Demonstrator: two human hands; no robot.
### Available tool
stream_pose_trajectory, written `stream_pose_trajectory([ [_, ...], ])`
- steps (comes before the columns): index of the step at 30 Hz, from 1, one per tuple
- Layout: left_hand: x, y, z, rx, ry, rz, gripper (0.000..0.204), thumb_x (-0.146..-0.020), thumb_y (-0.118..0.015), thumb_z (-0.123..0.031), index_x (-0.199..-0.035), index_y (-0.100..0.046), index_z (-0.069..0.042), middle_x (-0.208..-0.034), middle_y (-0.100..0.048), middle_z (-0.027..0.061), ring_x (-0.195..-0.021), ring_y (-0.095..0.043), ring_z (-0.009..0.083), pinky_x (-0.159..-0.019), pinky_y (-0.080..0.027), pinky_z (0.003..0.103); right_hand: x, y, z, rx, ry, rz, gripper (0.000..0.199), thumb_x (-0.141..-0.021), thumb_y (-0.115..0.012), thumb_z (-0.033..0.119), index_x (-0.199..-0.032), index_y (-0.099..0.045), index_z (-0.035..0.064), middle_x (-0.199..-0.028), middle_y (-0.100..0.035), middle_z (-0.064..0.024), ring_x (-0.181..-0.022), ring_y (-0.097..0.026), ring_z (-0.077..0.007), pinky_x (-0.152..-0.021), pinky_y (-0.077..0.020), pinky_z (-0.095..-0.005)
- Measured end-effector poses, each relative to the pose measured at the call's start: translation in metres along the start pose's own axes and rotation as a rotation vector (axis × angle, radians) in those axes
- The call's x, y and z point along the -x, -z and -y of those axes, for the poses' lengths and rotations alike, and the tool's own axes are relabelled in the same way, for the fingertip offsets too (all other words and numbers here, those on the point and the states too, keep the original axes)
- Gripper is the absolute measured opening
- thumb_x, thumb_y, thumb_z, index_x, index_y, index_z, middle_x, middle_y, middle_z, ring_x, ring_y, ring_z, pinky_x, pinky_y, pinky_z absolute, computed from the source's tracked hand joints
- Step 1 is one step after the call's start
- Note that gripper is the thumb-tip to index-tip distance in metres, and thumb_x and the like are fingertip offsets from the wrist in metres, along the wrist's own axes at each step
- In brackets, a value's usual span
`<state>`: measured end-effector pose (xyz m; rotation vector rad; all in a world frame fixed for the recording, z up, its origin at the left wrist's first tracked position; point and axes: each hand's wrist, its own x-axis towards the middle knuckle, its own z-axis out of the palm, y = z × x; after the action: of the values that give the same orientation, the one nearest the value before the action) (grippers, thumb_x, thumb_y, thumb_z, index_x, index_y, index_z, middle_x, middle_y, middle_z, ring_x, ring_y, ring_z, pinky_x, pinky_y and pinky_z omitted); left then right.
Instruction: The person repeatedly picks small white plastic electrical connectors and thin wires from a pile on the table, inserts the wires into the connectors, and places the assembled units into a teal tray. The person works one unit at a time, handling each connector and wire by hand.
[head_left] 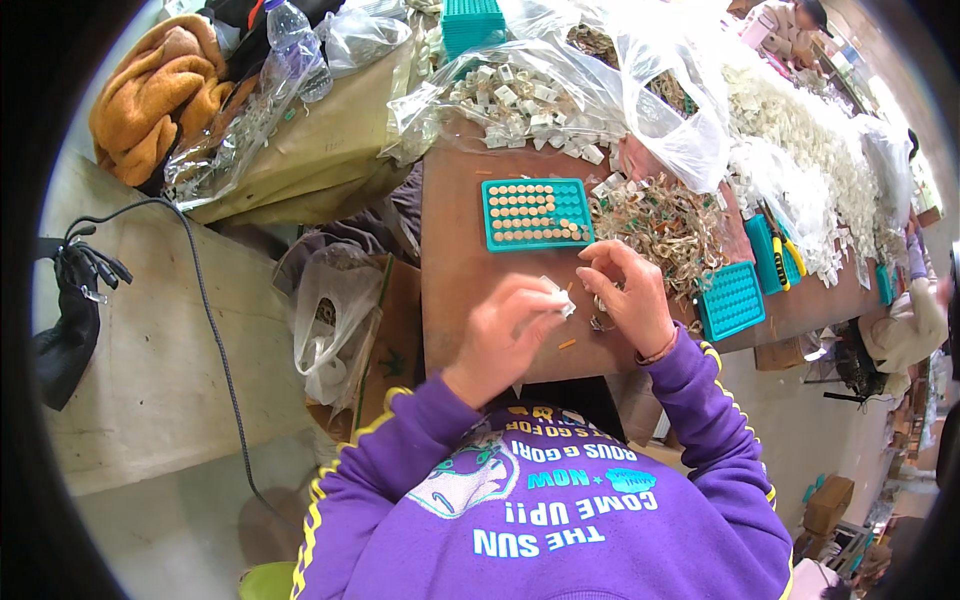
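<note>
My left hand (512, 325) is closed, its thumb and fingertips pinching a small white plastic piece (566, 304) over the near part of the brown table. To its right is my right hand (637, 293), its fingers curved and thumb apart, with nothing visible between them. Just beyond both hands lies a teal tray (487, 222) holding rows of small round tan discs (523, 212); some pockets at its far right show no disc. A heap of thin, tangled strips and small parts (660, 225) lies beyond my right hand. Small orange sticks (568, 344) lie on the tabletop near my left hand.
Another teal tray (733, 300) lies at the right, near yellow-handled pliers (790, 252). White plastic pieces (520, 105) and clear bags (675, 120) cover the table's far side. A cardboard box (385, 345) stands left of the table. Another person (908, 320) is at the right.
</note>
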<state>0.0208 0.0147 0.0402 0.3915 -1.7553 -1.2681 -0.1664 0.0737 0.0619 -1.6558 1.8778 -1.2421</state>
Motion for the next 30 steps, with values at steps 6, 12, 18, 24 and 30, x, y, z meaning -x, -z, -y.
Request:
stream_pose_trajectory([
  [6, -0.156, 0.061, 0.002, -0.818, -0.634, 0.116, 0.027, -0.083, -0.066, 0.0, -0.11, -0.066, -0.007, -0.109, -0.063, 0.0156, -0.096, -0.065, 0.0342, -0.081, -0.054, 0.036, 0.01, -0.01, -0.005, -0.13, -0.018, -0.076, 0.017, -0.085, -0.068, 0.003, -0.102, -0.067, 0.0013, -0.084, -0.064, -0.0089, -0.068, -0.063, -0.0142, -0.064, -0.052, -0.0274],
  [12, -0.167, 0.048, 0.006, -0.892, -0.441, 0.19, 0.042, -0.085, -0.068, -0.01, -0.127, -0.061, -0.013, -0.125, -0.06, 0.0178, -0.111, -0.061, 0.0348, -0.091, -0.052, 0.041, 0.013, -0.011, -0.011, -0.397, -0.18, -0.177, 0.015, -0.09, -0.066, 0.005, -0.104, -0.065, 0.0005, -0.085, -0.066, -0.0056, -0.07, -0.062, -0.0105, -0.065, -0.0505, -0.0246],
  [18, -0.087, 0.039, 0.014, -0.711, -0.111, 0.391, 0.022, -0.084, -0.069, -0.01, -0.106, -0.068, -0.006, -0.105, -0.067, 0.016, -0.094, -0.066, 0.0334, -0.081, -0.054, 0.039, 0.006, -0.008, -0.024, -0.955, -0.431, -0.087, 0.019, -0.097, -0.061, 0.017, -0.11, -0.062, 0.0018, -0.083, -0.065, -0.0015, -0.073, -0.062, -0.0084, -0.069, -0.0498, -0.0219],
  [24, -0.037, 0.007, 0.028, -0.763, -0.21, 0.362, 0.022, -0.077, -0.073, -0.01, -0.097, -0.066, -0.007, -0.096, -0.064, 0.0097, -0.097, -0.061, 0.0288, -0.085, -0.05, 0.038, 0.007, -0.001, -0.032, -1.52, -0.532, -0.005, 0.019, -0.101, -0.053, 0.014, -0.113, -0.058, 0.0002, -0.082, -0.058, -0.0018, -0.074, -0.061, -0.0125, -0.071, -0.0532, -0.0259],
  [30, -0.029, 0.012, 0.036, -0.804, -0.227, 0.417, 0.015, -0.076, -0.073, -0.01, -0.083, -0.059, -0.008, -0.09, -0.063, 0.0074, -0.086, -0.061, 0.0269, -0.078, -0.051, 0.038, 0.015, 0.006, -0.036, -1.605, -0.574, -0.016, 0.024, -0.104, -0.049, 0.02, -0.119, -0.054, 0.0024, -0.082, -0.052, 0.0, -0.075, -0.053, -0.0121, -0.067, -0.0478, -0.0258],
])
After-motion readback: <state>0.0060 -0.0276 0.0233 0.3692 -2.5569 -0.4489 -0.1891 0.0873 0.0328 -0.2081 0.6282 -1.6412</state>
